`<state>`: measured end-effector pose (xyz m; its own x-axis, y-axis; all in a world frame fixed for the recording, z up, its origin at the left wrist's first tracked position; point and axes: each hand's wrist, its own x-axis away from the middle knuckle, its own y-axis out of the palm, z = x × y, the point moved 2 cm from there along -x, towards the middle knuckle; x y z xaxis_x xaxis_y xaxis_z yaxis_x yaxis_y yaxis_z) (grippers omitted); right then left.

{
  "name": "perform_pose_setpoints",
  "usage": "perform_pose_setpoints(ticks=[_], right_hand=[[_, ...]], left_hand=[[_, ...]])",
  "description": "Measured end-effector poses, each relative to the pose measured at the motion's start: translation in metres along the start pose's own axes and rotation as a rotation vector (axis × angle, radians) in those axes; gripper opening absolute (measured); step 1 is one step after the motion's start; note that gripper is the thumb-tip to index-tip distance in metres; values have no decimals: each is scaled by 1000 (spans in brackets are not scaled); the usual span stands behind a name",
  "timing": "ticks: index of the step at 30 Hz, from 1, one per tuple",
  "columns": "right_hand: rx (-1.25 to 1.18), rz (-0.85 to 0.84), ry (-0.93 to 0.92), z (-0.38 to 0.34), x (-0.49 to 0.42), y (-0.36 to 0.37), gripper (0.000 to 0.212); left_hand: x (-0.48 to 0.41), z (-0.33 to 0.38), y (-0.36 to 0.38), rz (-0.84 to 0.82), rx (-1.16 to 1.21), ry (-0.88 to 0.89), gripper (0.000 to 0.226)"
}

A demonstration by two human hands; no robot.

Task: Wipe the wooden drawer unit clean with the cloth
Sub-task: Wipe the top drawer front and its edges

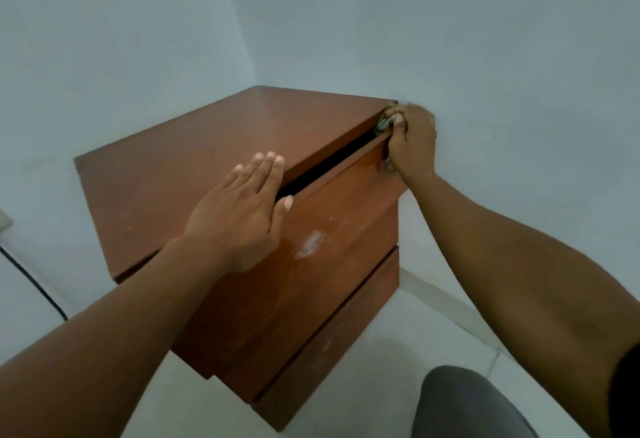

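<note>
The reddish-brown wooden drawer unit stands in a room corner, seen from above. Its top drawer is pulled out slightly, leaving a dark slot along the front edge. My left hand lies flat on the top near the front edge, fingers apart, thumb hooked over the drawer front. My right hand is at the far right end of the drawer front, shut on a small greenish cloth pressed against the drawer's corner. Most of the cloth is hidden under the fingers. A whitish smudge marks the drawer front.
Pale walls close in behind and on both sides of the unit. A black cable runs down the left wall from a white fitting. My knee in grey fabric is at the bottom right over a light tiled floor.
</note>
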<state>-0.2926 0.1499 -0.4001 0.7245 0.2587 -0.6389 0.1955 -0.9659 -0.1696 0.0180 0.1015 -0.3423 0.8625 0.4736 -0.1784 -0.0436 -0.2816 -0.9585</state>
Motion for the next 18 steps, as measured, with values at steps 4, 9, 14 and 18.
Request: perform_pose_setpoints(ticks=[4, 9, 14, 18], right_hand=[[-128, 220, 281, -26, 11, -4, 30], [-222, 219, 103, -89, 102, -13, 28], [-97, -73, -259, -78, 150, 27, 41], [-25, -5, -214, -50, 112, 27, 42]], left_hand=[[0, 1, 0, 0, -6, -12, 67], [-1, -2, 1, 21, -3, 5, 67], [0, 0, 0, 26, -9, 10, 66], [-1, 1, -1, 6, -19, 10, 66]])
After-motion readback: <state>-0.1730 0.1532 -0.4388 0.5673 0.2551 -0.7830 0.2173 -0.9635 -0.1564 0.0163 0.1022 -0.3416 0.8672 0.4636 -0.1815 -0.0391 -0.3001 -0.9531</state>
